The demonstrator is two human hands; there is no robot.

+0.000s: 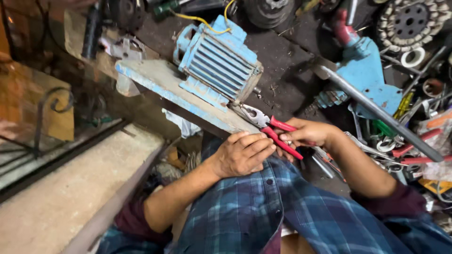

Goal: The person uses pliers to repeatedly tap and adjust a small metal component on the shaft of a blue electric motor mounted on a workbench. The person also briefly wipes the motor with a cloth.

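Just below the blue motor [219, 59], on its worn base plate [179, 94], red-handled pliers [270, 127] are clenched in the right hand [306, 134] and steadied by the left hand [242, 153], fingers curled on one handle. Gripping appears under way; careful jaw alignment at the motor's lower edge is called for next.

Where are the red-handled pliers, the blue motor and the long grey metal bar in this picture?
red-handled pliers [278, 129]: head view, on the red grip nearest the steel head.
blue motor [219, 59]: head view, on its ribbed casing.
long grey metal bar [381, 115]: head view, midway along its length.
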